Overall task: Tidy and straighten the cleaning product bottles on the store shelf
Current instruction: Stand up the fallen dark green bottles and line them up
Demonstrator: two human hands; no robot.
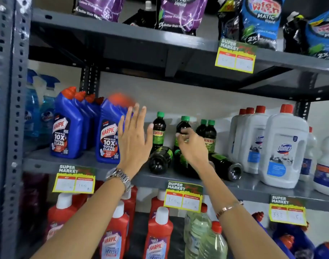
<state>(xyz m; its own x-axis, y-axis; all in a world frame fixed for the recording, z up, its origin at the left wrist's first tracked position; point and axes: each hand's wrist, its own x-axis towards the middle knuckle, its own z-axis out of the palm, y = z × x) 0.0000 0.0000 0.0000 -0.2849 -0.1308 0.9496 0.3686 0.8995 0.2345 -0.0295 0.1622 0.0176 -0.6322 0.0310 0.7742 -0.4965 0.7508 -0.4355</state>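
On the middle shelf [85,161] stand blue Harpic bottles: a row at the left [67,126] and one nearer the front [109,133]. My left hand [134,135] is flat and open, fingers spread, right beside that front Harpic bottle, holding nothing. Dark Sunny bottles with green caps stand behind [158,130], and three lie on their sides [160,158] [226,166]. My right hand [192,146] has its fingers closed around an upright dark bottle [184,126] in the middle of the group.
White Domex bottles [284,148] fill the shelf's right side. Blue spray bottles [47,107] stand far left behind a grey upright [12,109]. Detergent pouches [261,21] sit on the shelf above; red Harpic bottles [160,232] and clear bottles [203,232] stand below. Price tags [184,197] hang from shelf edges.
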